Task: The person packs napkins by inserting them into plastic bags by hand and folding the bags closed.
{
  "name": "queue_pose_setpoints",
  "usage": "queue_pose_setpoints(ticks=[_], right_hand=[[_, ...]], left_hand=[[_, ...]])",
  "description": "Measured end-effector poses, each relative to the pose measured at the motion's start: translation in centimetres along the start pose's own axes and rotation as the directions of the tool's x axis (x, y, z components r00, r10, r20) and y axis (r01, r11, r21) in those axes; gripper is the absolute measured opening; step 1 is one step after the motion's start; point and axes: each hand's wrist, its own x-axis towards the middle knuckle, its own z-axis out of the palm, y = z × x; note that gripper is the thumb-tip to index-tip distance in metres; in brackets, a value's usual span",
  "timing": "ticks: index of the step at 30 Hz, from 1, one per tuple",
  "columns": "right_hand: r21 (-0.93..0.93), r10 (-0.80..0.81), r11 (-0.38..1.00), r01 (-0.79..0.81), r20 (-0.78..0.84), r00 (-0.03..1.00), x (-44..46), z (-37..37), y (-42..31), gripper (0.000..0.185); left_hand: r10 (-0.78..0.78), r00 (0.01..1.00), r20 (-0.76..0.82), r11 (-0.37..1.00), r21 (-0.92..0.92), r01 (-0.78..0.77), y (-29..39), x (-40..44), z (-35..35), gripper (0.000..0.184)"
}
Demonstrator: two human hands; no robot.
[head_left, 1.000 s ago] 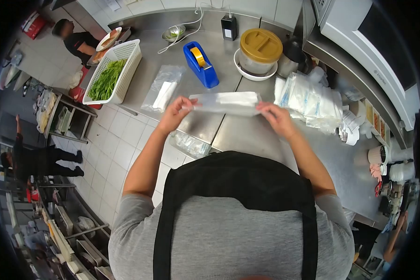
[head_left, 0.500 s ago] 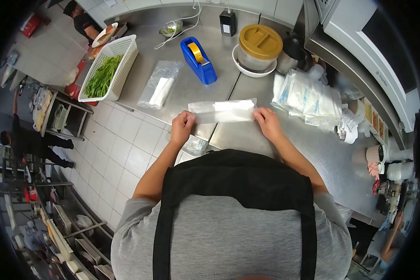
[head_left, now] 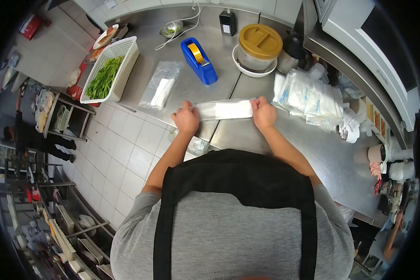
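Observation:
A clear plastic bag [head_left: 206, 111] with a folded white item [head_left: 233, 110] inside is stretched level above the steel counter. My left hand [head_left: 186, 117] is closed on the bag's left end, and my right hand [head_left: 264, 113] pinches its right end beside the white item. What the white item is, I cannot tell. Beyond my left hand lies a similar clear bag [head_left: 161, 86] with a white roll in it. A blue tape dispenser [head_left: 200, 63] with yellow tape stands behind the held bag. To the right of my right hand is a pile of packed white items [head_left: 308, 98].
At the left counter edge stands a white basket [head_left: 126, 63] of green vegetables. Behind are a tub with a mustard lid [head_left: 260, 41], a black adapter [head_left: 227, 23] and a small metal bowl [head_left: 171, 29]. Another person [head_left: 32, 133] stands far left on the tiled floor.
My left hand has turned and shifted slightly right, its grip on the bag's end tighter. My right hand has closed further over the other end. A person at the upper left has left the view.

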Motion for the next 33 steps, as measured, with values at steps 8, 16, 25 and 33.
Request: queue_pose_setpoints(ticks=[8,16,25,33], right_hand=[[-0.022,-0.005,1.000,0.005,0.019,1.000,0.1,0.1,-0.1,0.026],[0.342,-0.128,0.916,0.208,-0.243,0.962,-0.6,-1.8,1.7,0.024],[0.230,-0.491,0.825,0.516,-0.159,0.856,-6.2,-5.4,1.7,0.024],[0.130,-0.602,0.787,0.603,-0.055,0.797,-7.9,-4.7,2.5,0.025]], left_hand=[[0.744,0.664,0.075,0.657,-0.263,-0.707,4.4,3.5,-0.4,0.026],[0.323,0.876,0.358,0.831,-0.551,-0.081,3.5,0.5,3.0,0.016],[0.151,0.876,0.459,0.705,-0.671,0.230,10.1,-6.0,4.2,0.012],[0.645,0.763,-0.046,0.646,-0.500,-0.577,8.0,-6.3,1.8,0.016]])
